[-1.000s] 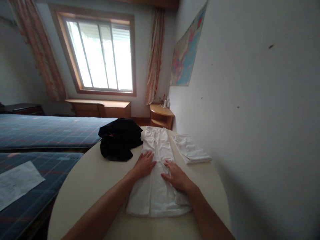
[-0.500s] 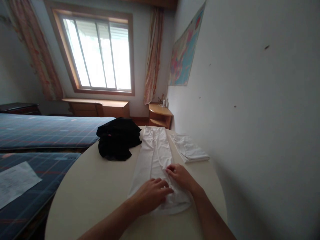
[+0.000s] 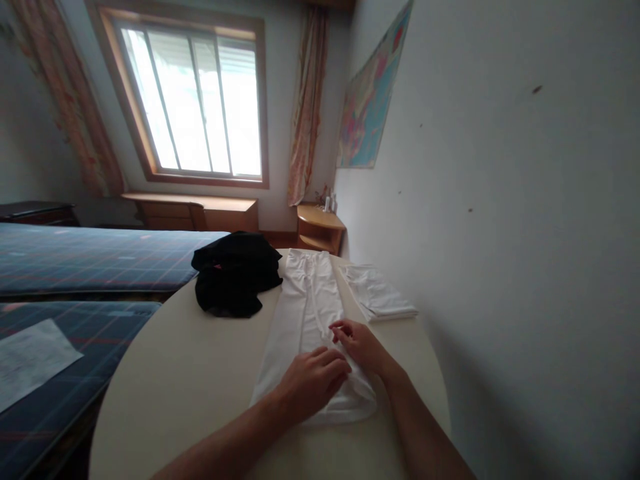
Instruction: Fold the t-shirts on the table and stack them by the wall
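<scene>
White trousers (image 3: 287, 347) lie lengthwise on a round cream table (image 3: 165, 380), waistband at the far end, a drawstring running down their middle. Over the lower legs, my left hand (image 3: 317, 380) curls its fingers around a bit of the cloth; its fingertips are partly hidden. Just beyond it, my right hand (image 3: 360, 343) rests at the trousers' right edge, fingers loosely bent and slightly apart. To the right sits a folded white garment (image 3: 383, 293). A crumpled black garment (image 3: 235, 277) lies at the far left of the table.
Two plaid mattresses (image 3: 100, 260) stand left of the table, the nearer bearing a sheet of paper (image 3: 35, 360). A white wall (image 3: 500, 280) with a map (image 3: 373, 100) runs along the right. Behind are a desk (image 3: 225, 207) and a small corner shelf (image 3: 320, 219).
My left hand has moved slightly forward and right, its fingers curling more. My right hand's fingers have loosened a little. The trousers' near right edge has shifted slightly inward.
</scene>
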The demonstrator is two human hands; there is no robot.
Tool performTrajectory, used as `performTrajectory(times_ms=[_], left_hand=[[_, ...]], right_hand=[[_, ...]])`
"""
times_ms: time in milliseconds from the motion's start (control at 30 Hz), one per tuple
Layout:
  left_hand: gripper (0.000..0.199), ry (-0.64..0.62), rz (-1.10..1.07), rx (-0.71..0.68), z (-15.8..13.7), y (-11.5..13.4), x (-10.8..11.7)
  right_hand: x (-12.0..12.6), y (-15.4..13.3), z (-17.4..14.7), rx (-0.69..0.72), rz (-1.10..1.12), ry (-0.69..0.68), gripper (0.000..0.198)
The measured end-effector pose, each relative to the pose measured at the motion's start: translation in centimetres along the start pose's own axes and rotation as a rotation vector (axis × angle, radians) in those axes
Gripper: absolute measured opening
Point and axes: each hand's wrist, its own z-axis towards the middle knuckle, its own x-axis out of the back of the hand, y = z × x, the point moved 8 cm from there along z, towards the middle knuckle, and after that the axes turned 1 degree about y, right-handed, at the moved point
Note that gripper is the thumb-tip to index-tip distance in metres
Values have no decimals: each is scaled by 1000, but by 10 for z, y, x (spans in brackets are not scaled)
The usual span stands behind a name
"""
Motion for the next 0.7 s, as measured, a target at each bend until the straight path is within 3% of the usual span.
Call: performTrajectory(times_ms=[67, 167, 367, 567, 700], left_hand=[[13, 15, -88, 1, -4, -2, 13], [13, -71, -146, -61, -10, -1, 23], [23, -334, -77, -148, -19, 4, 11], [20, -396, -70, -174, -23, 11, 5], [18, -426, -93, -157, -25, 8, 3]], right_hand=[[2, -3, -1, 15, 14, 9, 40], [0, -4, -2, 9, 2, -17, 41], [-2, -6, -5, 52, -120, -58, 37], [-5, -16, -3, 145, -264, 2, 28], [-23, -26, 2, 223, -472, -31, 47]])
